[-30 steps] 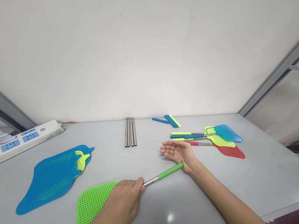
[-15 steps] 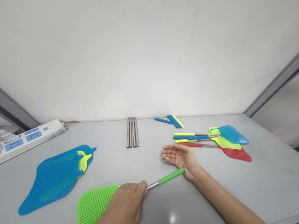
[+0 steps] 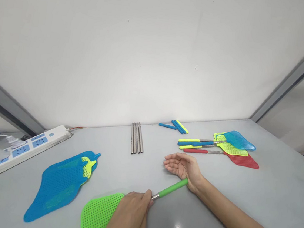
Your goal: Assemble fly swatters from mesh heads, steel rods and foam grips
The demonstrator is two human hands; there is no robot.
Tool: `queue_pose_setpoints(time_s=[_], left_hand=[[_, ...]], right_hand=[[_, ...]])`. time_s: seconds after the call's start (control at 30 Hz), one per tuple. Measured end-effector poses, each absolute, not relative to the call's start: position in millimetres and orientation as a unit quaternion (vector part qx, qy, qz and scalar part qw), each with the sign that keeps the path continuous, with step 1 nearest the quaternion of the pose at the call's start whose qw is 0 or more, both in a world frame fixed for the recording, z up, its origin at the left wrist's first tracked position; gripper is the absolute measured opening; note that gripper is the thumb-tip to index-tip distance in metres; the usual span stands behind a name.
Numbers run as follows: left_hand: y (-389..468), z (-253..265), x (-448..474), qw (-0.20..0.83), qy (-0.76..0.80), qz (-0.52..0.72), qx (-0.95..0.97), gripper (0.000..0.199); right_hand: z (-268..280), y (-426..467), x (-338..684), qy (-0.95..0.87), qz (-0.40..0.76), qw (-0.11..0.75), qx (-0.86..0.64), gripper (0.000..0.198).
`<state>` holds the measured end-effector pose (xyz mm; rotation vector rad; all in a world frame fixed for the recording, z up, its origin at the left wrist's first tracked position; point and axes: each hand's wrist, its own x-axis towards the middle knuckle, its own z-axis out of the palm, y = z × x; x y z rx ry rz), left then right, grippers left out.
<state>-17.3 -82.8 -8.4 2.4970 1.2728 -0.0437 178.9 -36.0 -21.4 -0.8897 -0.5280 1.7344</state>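
Note:
A green fly swatter (image 3: 101,215) lies across the front of the table, with a perforated head, a short metal rod and a green grip sleeve (image 3: 173,188). My left hand (image 3: 132,210) is closed around its rod, just beside the head. The end of the green sleeve presses against the heel of my right hand (image 3: 182,166), whose fingers are loosely curled and apart, palm facing left. Part of the swatter head is hidden by my left hand and cut off by the lower edge of the view.
Blue swatter heads with a yellow one (image 3: 61,184) lie stacked at left, near a white power strip (image 3: 44,141). Several metal tubes (image 3: 137,138) lie mid-table. Blue and yellow sleeves (image 3: 179,127) rest by the wall. Assembled swatters (image 3: 234,149) are piled at right.
The whole view has shifted slightly, so everything sits a little lower and further right. Both hands keep their hold and contact on the green swatter; the sleeve shows little change along the rod.

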Motion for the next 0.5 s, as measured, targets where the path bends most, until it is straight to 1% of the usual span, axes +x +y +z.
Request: queue_pose_setpoints(time_s=[0.23, 0.5], left_hand=[[-86.2, -10.2, -14.0, 0.155, 0.457, 0.007, 0.876, 0.023], [-86.3, -12.6, -16.4, 0.146, 0.463, 0.109, 0.867, 0.029]], right_hand=[[-23.0, -31.4, 183.0, -0.224, 0.734, 0.531, -0.359, 0.023], [-25.4, -22.9, 193.7, -0.221, 0.723, 0.551, -0.354, 0.022]])
